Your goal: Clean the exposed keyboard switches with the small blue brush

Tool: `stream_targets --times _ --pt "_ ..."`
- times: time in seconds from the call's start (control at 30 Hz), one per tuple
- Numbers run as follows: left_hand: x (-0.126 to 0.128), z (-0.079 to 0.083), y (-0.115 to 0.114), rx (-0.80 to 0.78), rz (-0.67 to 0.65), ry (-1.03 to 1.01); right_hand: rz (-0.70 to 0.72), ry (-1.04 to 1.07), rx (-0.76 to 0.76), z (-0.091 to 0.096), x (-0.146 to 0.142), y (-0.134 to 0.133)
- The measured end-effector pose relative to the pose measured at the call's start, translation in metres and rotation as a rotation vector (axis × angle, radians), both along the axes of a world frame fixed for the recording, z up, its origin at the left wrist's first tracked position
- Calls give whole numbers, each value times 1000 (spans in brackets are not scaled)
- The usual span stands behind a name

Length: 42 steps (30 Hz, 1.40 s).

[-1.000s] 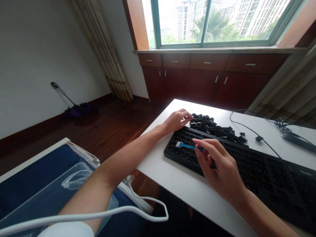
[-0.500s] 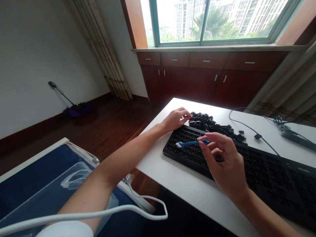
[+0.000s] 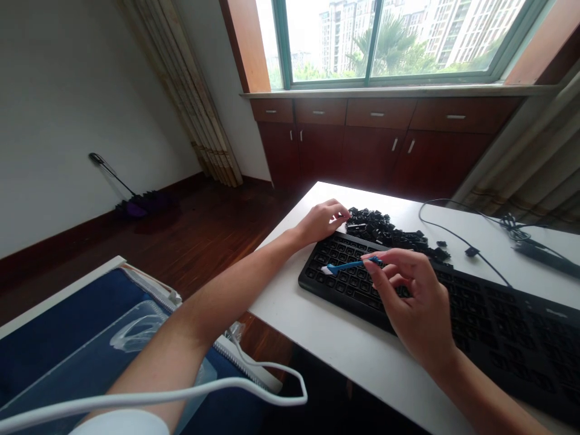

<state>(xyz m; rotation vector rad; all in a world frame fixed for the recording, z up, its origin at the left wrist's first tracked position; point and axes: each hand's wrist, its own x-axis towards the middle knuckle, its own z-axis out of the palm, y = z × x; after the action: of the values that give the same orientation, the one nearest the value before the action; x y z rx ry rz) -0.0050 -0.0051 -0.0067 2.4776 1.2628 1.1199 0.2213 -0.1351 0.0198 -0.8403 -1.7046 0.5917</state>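
Note:
My right hand (image 3: 414, 302) pinches the thin blue handle of a small cleaning brush (image 3: 348, 265) between thumb and fingertips. Its white bristles touch or hover just over the left end of a black keyboard (image 3: 348, 299); which of the two I cannot tell. The keycaps are off, and rows of bare key sockets show. At the keyboard's far left corner rests my left hand (image 3: 322, 220), fingers loosely bent and apart, their tips beside a heap of loose black keycaps (image 3: 385, 229). Nothing shows in that hand.
The keyboard lies on a white table (image 3: 290, 302) by a window. A black cable (image 3: 446, 225) runs back to a coil at the right. At lower left are a blue fabric-topped piece (image 3: 54, 326) and a white curved cord (image 3: 226, 383). A purple umbrella-like item (image 3: 136, 207) lies by the wall.
The brush head has moved slightly down and left over the key sockets with my right hand. My left hand keeps its place. The whole view has shifted a little.

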Motion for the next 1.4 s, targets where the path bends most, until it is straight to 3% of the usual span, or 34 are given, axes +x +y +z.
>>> stream_targets --times 0.47,0.7,0.97,1.4 --pt "-1 0 -2 -8 -1 -8 -26 -17 75 -3 2 -3" --pt "-3 -2 -2 10 1 3 101 -159 171 4 2 -5" --pt "-4 1 -4 33 4 26 167 -231 253 -2 2 -9" --pt "-4 0 -4 39 -5 34 249 -315 229 0 6 -7"
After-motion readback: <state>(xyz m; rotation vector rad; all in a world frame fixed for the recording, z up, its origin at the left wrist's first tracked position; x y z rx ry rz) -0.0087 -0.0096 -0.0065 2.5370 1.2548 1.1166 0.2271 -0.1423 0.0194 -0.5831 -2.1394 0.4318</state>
